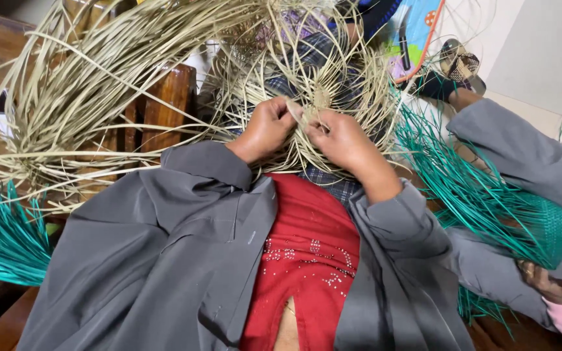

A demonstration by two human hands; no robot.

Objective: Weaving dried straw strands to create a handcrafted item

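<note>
Both hands, left hand (265, 127) and right hand (339, 140), fingers pinched shut on pale straw strips (310, 107); keep tension even, crossings tight

Crowded on every side of the pinch where the left hand (265, 130) and right hand (343, 143) meet on the pale woven straw piece (320, 84). Above and outward from the grip: loose pale straw strands (86, 78) fanning across, blocking any straight pass. Left of the grip, behind the strands: a wooden chair back (164, 107). Right of the grip: teal straw strands (469, 182) of a teal woven piece (554, 227), held by another person's hand (548, 283). Below the grip: grey jacket sleeves (183, 195) close in. Only open lane: the narrow gap over the red garment (307, 240), between the forearms.
</note>
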